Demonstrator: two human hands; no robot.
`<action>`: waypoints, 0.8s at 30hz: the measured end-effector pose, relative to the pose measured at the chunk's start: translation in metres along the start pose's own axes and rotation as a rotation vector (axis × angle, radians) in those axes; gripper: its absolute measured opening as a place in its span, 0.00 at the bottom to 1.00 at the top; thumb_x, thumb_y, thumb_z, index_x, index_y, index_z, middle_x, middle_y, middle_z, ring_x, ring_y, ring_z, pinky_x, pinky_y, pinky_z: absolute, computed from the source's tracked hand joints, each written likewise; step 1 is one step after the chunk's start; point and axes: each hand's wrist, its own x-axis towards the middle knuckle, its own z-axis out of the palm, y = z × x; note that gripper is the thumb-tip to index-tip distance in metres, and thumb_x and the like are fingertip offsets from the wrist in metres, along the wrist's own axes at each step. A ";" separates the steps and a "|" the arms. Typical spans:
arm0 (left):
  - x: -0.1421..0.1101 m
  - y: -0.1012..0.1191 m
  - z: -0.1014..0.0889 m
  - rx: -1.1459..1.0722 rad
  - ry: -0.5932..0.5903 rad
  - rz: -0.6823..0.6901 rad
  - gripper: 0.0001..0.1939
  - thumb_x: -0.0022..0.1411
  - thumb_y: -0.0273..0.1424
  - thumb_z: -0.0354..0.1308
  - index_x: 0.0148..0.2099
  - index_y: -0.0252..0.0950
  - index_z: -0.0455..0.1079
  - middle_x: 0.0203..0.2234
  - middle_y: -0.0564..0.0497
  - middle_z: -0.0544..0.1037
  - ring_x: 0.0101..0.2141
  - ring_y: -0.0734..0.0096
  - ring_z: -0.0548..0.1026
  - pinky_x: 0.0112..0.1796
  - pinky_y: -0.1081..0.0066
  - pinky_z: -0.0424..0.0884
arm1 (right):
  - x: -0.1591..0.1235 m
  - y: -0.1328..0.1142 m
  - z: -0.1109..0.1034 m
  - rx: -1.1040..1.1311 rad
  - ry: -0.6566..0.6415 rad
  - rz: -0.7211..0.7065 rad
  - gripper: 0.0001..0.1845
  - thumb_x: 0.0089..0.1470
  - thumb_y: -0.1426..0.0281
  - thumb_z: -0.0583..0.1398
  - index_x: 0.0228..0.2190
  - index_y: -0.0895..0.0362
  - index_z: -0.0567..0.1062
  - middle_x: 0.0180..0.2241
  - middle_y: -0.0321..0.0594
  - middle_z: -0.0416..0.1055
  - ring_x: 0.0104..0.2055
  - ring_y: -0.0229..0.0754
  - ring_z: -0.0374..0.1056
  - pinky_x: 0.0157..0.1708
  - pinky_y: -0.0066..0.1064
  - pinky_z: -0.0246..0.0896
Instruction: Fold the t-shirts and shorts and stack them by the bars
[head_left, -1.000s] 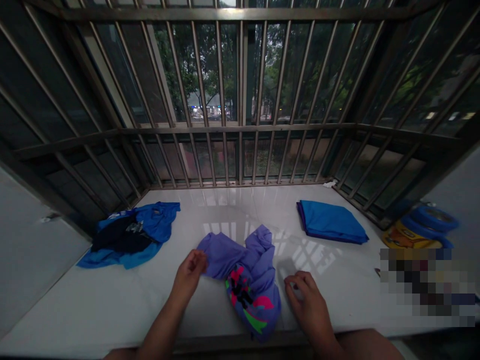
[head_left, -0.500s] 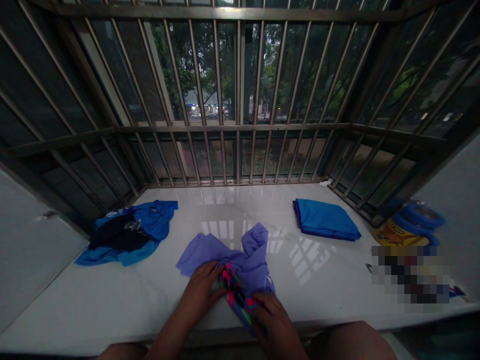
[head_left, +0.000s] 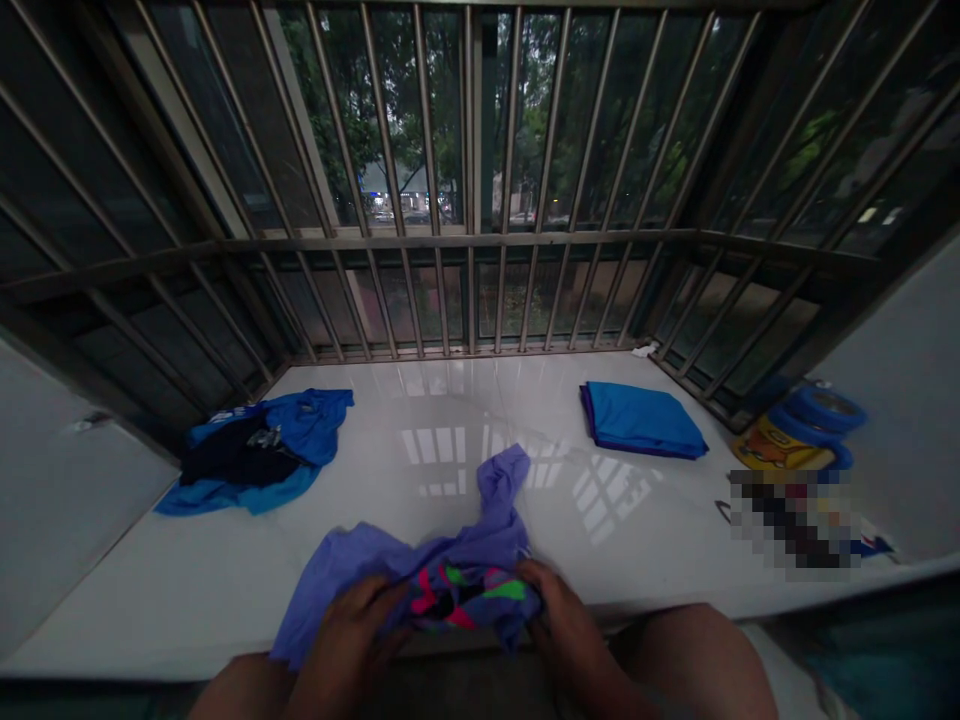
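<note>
A crumpled purple shirt (head_left: 450, 555) with a pink, green and black print lies across the front edge of the white ledge. My left hand (head_left: 360, 615) is closed on its left part, with the fingers partly hidden by cloth. On the print's right side, my right hand (head_left: 551, 590) grips the fabric between thumb and fingers. One purple flap, possibly a sleeve, stretches away from me on the ledge, and another part spreads out beside my left forearm. Between my hands the printed part is bunched and hangs slightly over the edge.
Rumpled blue and black clothes (head_left: 255, 450) lie at the left of the white ledge (head_left: 420, 400). A folded blue and purple stack (head_left: 641, 420) rests at the right. Beyond it stands a yellow and blue container (head_left: 787, 440), near a blurred-out patch. Metal bars (head_left: 465, 240) enclose the back.
Both hands have drawn the purple shirt towards me, to the ledge's edge. My left hand moved left and down, and the hands are wider apart with the print stretched sideways. The view tilted slightly.
</note>
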 end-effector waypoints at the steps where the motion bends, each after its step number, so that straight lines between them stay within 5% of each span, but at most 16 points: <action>1: 0.000 0.016 -0.002 -0.062 -0.002 0.003 0.36 0.56 0.32 0.72 0.67 0.55 0.77 0.63 0.48 0.81 0.60 0.43 0.80 0.61 0.49 0.79 | 0.003 -0.019 -0.007 0.113 -0.011 0.037 0.30 0.58 0.75 0.62 0.61 0.51 0.73 0.60 0.49 0.79 0.63 0.54 0.75 0.64 0.46 0.70; 4: 0.007 0.077 -0.014 -0.307 -0.030 0.010 0.57 0.45 0.26 0.77 0.76 0.54 0.65 0.73 0.47 0.71 0.70 0.42 0.70 0.69 0.46 0.68 | 0.010 -0.076 -0.024 0.464 -0.083 0.089 0.28 0.60 0.71 0.64 0.60 0.49 0.68 0.54 0.44 0.81 0.57 0.50 0.78 0.58 0.42 0.72; 7: 0.024 0.136 -0.035 -0.600 -0.065 -0.120 0.43 0.48 0.31 0.77 0.68 0.45 0.75 0.64 0.42 0.80 0.64 0.41 0.77 0.64 0.48 0.74 | 0.018 -0.118 -0.037 0.690 -0.083 0.118 0.25 0.65 0.61 0.66 0.58 0.47 0.65 0.43 0.38 0.81 0.43 0.46 0.79 0.42 0.36 0.71; 10: 0.043 0.170 -0.058 -0.846 -0.007 -0.291 0.26 0.53 0.39 0.73 0.54 0.36 0.82 0.50 0.39 0.88 0.51 0.43 0.85 0.53 0.54 0.81 | 0.025 -0.138 -0.048 0.793 0.004 0.077 0.27 0.66 0.51 0.66 0.57 0.47 0.65 0.42 0.38 0.79 0.41 0.45 0.77 0.43 0.37 0.69; 16: 0.061 0.192 -0.083 -0.956 0.124 -0.596 0.25 0.54 0.49 0.71 0.44 0.34 0.80 0.40 0.37 0.89 0.44 0.41 0.87 0.45 0.55 0.83 | 0.016 -0.150 -0.062 0.741 0.042 0.101 0.36 0.55 0.55 0.75 0.58 0.47 0.67 0.47 0.40 0.76 0.47 0.47 0.75 0.48 0.39 0.68; 24: 0.053 0.206 -0.083 -1.124 0.071 -0.614 0.29 0.55 0.50 0.73 0.49 0.33 0.79 0.43 0.38 0.89 0.46 0.43 0.87 0.46 0.57 0.83 | 0.013 -0.154 -0.060 0.741 0.201 0.133 0.24 0.60 0.50 0.71 0.46 0.50 0.71 0.37 0.35 0.72 0.39 0.43 0.71 0.40 0.33 0.67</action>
